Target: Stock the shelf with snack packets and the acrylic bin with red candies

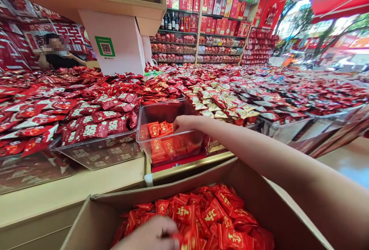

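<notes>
At the bottom of the head view, my left hand (pixel 155 231) is inside a cardboard box (pixel 127 195). Its fingers are blurred and closed on a small red wrapped packet (pixel 188 238) with gold lettering, smeared by motion too. Many similar red packets (pixel 211 213) fill the box around it. My right hand (pixel 185 123) reaches over the box into a clear plastic bin (pixel 170 108). Its fingers are bent downward and closed, and whatever is in them is hidden. Red packets (pixel 157 144) with gold print stand in rows in that bin, beside and below the hand.
Left of the bin, another clear bin (pixel 100 154) is heaped with dark red packets. Gold and red packets (pixel 211 102) lie behind my right forearm. A white pillar (pixel 115 42) with a green code sign rises behind. A person (pixel 60 56) is at the far left.
</notes>
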The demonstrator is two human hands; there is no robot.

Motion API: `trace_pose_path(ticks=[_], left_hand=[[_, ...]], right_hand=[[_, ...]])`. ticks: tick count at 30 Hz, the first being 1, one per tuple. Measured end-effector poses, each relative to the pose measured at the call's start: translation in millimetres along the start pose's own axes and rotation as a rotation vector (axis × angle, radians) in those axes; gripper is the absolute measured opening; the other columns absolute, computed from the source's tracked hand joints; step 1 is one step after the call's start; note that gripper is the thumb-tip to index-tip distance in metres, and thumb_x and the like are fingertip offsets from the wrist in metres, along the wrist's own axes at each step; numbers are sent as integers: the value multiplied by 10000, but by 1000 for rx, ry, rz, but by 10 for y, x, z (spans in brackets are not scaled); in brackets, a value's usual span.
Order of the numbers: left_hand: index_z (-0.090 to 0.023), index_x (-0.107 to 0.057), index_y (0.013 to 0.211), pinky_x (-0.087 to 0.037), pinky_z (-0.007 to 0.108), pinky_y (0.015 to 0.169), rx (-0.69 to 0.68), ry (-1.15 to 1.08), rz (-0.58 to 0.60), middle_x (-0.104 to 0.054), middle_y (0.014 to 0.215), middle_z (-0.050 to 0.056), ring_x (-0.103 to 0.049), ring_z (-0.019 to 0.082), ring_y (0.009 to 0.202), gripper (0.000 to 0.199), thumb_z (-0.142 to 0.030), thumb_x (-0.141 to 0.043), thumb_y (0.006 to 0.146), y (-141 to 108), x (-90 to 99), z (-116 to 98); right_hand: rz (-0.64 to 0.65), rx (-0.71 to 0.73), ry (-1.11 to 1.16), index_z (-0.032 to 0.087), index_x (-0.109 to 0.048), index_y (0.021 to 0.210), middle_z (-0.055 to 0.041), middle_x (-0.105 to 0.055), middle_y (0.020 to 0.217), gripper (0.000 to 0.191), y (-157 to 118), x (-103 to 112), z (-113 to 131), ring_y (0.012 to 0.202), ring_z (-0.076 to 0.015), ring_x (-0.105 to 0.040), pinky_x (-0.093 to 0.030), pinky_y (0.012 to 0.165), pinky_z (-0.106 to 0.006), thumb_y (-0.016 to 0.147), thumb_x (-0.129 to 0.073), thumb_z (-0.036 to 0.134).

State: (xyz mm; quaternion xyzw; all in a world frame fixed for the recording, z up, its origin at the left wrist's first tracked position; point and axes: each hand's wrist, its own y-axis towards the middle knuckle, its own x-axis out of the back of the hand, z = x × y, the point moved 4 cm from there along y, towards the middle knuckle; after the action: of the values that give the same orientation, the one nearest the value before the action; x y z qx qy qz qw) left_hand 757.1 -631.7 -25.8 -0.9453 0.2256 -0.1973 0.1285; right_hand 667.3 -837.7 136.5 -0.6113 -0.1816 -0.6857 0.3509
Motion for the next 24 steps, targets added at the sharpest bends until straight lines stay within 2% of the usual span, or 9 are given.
trace_pose_path(ticks=[4, 6, 7, 9, 13, 15, 17, 20, 24], left_hand=[[-162, -601, 684, -355, 193, 570, -15, -343, -72, -554, 616, -32, -459, 100, 587, 237, -394, -558, 710, -56, 237, -367], [-161, -569, 656, -353, 188, 560, -22, -509, -112, -547, 599, -36, -454, 88, 567, 231, -387, -586, 701, -106, 268, -404], [-159, -557, 640, -354, 188, 563, -30, -557, -123, -546, 593, -37, -454, 84, 563, 227, -374, -599, 698, -132, 263, -403], [-157, -554, 641, -367, 195, 588, -54, -606, -133, -562, 605, -31, -475, 88, 583, 213, -354, -601, 706, -172, 234, -395], [-155, -573, 680, -387, 218, 601, -86, -632, -164, -589, 616, -12, -513, 110, 604, 212, -362, -573, 728, -191, 178, -411], [-155, -560, 661, -384, 214, 589, -67, -631, -187, -580, 603, -17, -509, 102, 583, 217, -363, -583, 720, -178, 160, -409], [-164, -544, 664, -387, 220, 590, -53, -642, -185, -573, 612, -21, -525, 109, 596, 238, -392, -566, 728, -158, 139, -402], [-191, -566, 824, -392, 237, 589, -36, -598, -157, -612, 719, -6, -576, 143, 653, 281, -457, -526, 742, -121, 102, -389], [-176, -589, 1005, -389, 242, 583, -31, -415, -115, -657, 842, 34, -585, 142, 634, 368, -427, -551, 737, -68, 50, -395]], right_hand=[[-497, 194, 61, 65, -604, 993, -86, -615, 962, 268, -298, 255, 221, 849, -109, -522, -357, 757, -188, 828, -410, 147], [-739, 363, 167, 78, -605, 942, -72, -620, 907, 243, -603, 238, 390, 809, -93, -524, -368, 743, -182, 839, -406, 172], [-792, 432, 236, 92, -610, 897, -58, -623, 846, 219, -759, 159, 465, 763, -89, -528, -379, 712, -182, 835, -425, 193], [-698, 435, 385, 121, -602, 868, -33, -615, 772, 193, -993, -135, 557, 672, -85, -523, -390, 630, -188, 813, -481, 260], [-222, 143, 872, 122, -545, 847, -31, -591, 733, 358, -1186, -927, 508, 573, -85, -496, -376, 511, -195, 709, -590, 449], [-70, 73, 1162, 123, -509, 757, -6, -556, 639, 394, -1205, -1198, 467, 529, -76, -473, -368, 491, -194, 674, -608, 495], [-85, 48, 1322, 125, -479, 700, 16, -523, 589, 412, -1195, -1318, 419, 515, -64, -445, -357, 496, -191, 634, -644, 496], [-162, 48, 1332, 126, -469, 664, 30, -497, 570, 413, -1168, -1384, 377, 518, -56, -414, -337, 498, -186, 588, -691, 465], [-131, 1, 1413, 129, -465, 664, 26, -510, 574, 437, -1134, -1490, 364, 515, -61, -431, -338, 499, -191, 556, -705, 478]])
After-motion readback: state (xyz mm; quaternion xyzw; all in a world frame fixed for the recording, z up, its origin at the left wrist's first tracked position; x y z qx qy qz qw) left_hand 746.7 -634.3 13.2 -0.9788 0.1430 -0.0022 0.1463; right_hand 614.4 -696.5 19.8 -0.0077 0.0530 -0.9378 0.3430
